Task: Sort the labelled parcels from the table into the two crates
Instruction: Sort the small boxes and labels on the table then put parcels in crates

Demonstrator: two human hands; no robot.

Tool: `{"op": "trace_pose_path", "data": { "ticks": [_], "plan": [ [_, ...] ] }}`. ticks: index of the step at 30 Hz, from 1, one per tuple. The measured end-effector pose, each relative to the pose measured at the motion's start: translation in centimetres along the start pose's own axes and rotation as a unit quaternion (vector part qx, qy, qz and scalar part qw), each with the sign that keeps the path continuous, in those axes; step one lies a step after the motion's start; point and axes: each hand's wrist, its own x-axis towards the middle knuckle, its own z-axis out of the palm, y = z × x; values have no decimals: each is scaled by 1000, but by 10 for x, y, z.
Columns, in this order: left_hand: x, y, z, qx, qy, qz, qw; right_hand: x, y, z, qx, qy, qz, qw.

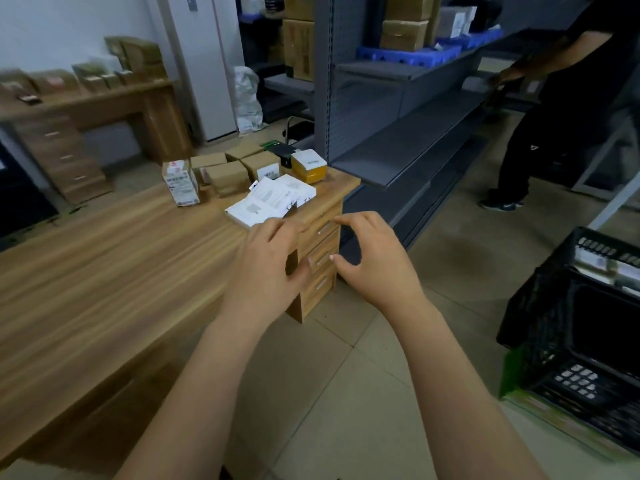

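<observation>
1. Labelled parcels sit bunched at the far right corner of the long pale wooden table. None is in hand.
2. Nearest the table edge lie flat white boxes with printed labels, fanned over one another. Behind them stand plain brown cardboard boxes, a yellow box with a white lid and an upright white carton with pink print.
3. The left hand reaches forward, fingers loosely spread and holding nothing. Its fingertips are just short of, or barely at, the nearest white box; blur hides which.
4. The right hand hangs beside it over the table's wooden drawer unit. Thumb and fingers are bowed into a wide C around empty air, probably shaped in advance to span a flat box.
5. Both hands aim at the same stack, which suggests a two-handed lift or one box for each hand.
6. A black slatted plastic crate stands on the floor to the right, near enough to reach with a turn of the body. Pale items show at its far side. Whether these lie in a second crate I cannot tell.
7. With this many parcels on the table, the sorting looks far from finished.
8. A person in black clothes stands by the grey metal shelving, well apart from the table.
</observation>
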Motion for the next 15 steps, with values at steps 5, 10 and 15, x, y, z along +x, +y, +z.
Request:
{"op": "trace_pose_path", "data": {
  "ticks": [5,10,15],
  "plan": [
    [54,-51,7,17,3,-25,1000,67,5,35,6,-12,8,1000],
    [99,-95,25,19,-1,-71,997,135,25,71,17,-47,5,999],
    [152,-129,54,36,5,-133,990,208,49,105,36,-101,-20,994]
  ]
}}
